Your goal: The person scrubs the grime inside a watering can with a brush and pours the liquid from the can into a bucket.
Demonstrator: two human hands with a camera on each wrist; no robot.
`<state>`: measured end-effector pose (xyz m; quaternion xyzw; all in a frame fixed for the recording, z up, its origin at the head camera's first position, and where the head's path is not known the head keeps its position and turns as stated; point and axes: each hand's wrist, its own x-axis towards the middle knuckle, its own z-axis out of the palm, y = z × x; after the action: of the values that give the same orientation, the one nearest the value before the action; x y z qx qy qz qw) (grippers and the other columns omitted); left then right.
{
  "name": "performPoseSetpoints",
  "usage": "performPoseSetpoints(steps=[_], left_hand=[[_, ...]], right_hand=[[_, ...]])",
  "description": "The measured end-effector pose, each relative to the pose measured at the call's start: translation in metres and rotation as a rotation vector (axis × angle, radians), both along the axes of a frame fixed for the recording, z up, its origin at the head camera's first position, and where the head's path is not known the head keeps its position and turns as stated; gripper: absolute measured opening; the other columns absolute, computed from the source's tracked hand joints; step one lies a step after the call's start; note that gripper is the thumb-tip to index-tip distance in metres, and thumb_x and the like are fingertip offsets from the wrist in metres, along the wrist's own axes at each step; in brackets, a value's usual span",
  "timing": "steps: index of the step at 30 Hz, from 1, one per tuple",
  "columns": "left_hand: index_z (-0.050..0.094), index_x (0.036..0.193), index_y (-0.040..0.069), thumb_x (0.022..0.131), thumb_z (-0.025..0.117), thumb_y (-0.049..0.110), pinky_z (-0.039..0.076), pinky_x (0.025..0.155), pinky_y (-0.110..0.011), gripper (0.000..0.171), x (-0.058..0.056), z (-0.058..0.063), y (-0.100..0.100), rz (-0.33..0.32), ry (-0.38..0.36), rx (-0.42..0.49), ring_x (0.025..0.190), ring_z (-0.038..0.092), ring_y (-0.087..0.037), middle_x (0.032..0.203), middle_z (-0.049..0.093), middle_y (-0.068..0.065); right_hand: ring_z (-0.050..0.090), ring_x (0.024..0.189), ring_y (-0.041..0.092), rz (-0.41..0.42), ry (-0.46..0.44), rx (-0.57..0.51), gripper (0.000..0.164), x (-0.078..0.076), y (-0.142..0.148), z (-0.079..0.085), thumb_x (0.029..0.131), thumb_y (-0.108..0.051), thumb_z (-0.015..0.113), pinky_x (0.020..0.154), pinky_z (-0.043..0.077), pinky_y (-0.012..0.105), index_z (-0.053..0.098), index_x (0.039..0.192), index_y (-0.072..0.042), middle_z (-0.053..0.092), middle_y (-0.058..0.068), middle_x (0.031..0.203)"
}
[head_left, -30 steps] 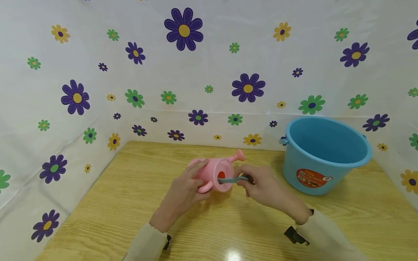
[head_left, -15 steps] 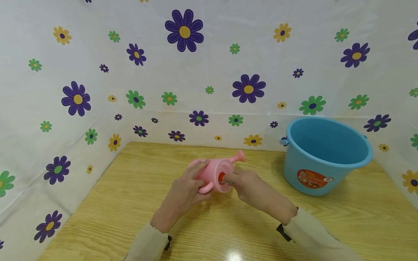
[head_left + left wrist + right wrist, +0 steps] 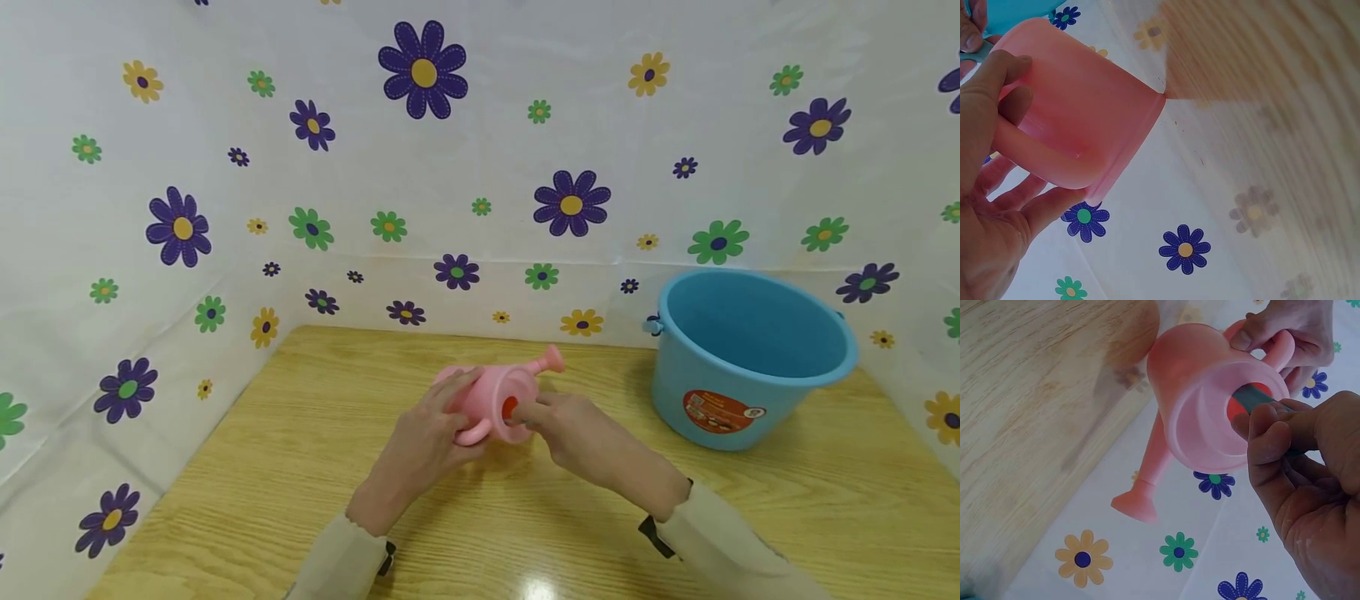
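Observation:
A pink watering can (image 3: 482,393) lies tipped on its side, with its open mouth facing right and its spout pointing to the back right. My left hand (image 3: 429,429) grips its body and handle from the left. In the right wrist view, my right hand (image 3: 1310,459) pinches a slim grey-teal handle (image 3: 1252,399) whose far end goes inside the can's mouth. Something red (image 3: 1235,411) shows within the can behind it. The right fingertips are right at the opening, and they cover most of the handle in the head view; what it belongs to is hidden.
A large blue bucket (image 3: 675,375) with a red label stands upright to the right of my right hand. The wooden table (image 3: 300,433) meets a white flower-printed sheet (image 3: 480,150) at the back and left side.
My right hand has moved left, up to the can's mouth, and the grey-teal handle has gone deeper inside. My left hand and the can have stayed in place.

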<state>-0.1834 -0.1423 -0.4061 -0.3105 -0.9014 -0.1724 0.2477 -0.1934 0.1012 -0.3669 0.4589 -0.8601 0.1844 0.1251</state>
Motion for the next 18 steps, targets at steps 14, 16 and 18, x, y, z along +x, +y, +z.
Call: performPoseSetpoints(steps=[14, 16, 18], left_hand=[[0.066, 0.061, 0.010, 0.080, 0.087, 0.019, 0.062, 0.094, -0.040, 0.030, 0.001, 0.002, -0.001, 0.012, -0.007, -0.008, 0.136, 0.057, -0.032, 0.144, 0.062, -0.012], [0.066, 0.061, 0.010, 0.080, 0.087, 0.019, 0.062, 0.093, -0.039, 0.030, 0.001, 0.001, -0.001, 0.010, -0.008, -0.005, 0.136, 0.057, -0.032, 0.143, 0.062, -0.013], [0.066, 0.061, 0.010, 0.080, 0.087, 0.019, 0.063, 0.092, -0.039, 0.030, 0.001, 0.001, 0.000, 0.006, -0.007, -0.001, 0.136, 0.057, -0.033, 0.143, 0.062, -0.013]], right_hand=[[0.053, 0.063, 0.009, -0.035, 0.023, 0.041, 0.038, 0.015, 0.010, 0.010, 0.083, 0.014, 0.072, 0.058, 0.048, 0.013, 0.067, 0.109, -0.014, 0.071, 0.005, 0.089], [0.056, 0.065, 0.010, -0.033, 0.058, 0.066, 0.044, 0.015, 0.009, 0.009, 0.080, 0.015, 0.073, 0.061, 0.052, 0.014, 0.067, 0.113, -0.014, 0.072, 0.006, 0.094], [0.063, 0.071, 0.013, -0.029, 0.090, 0.091, 0.051, 0.015, 0.007, 0.006, 0.078, 0.015, 0.075, 0.068, 0.059, 0.019, 0.067, 0.119, -0.014, 0.072, 0.007, 0.100]])
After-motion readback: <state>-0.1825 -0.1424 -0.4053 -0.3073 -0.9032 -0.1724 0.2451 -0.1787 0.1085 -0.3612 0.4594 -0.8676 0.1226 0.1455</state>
